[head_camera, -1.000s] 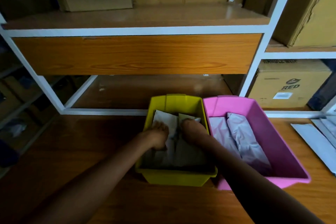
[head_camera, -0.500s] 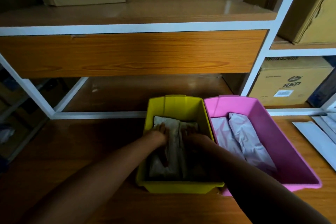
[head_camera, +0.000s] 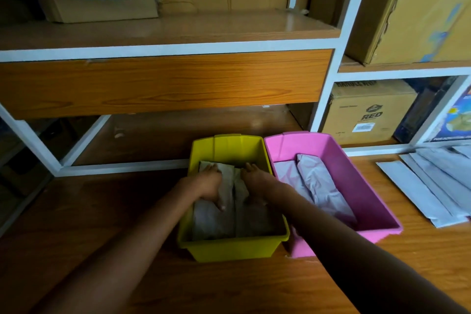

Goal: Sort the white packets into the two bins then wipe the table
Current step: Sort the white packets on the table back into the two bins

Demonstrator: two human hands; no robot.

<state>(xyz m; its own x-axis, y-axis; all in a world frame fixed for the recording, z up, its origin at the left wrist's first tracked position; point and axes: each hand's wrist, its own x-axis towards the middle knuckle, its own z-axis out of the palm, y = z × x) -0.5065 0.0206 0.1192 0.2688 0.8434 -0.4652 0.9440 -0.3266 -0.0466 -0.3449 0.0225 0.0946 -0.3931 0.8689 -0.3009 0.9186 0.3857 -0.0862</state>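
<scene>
1. Both hands have sunk deeper into the yellow bin at lower centre; left hand and right hand now lie flat, each grip open, pressing its white packets down, not clasping
2. Likely this batch is settled
3. Pink bin beside it holds two packets
4. More unsorted packets wait on the bench at right

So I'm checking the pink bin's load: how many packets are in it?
2 show. One packet lies along the pink bin's left wall, the other packet beside it, overlapping. More may be hidden underneath.
</scene>
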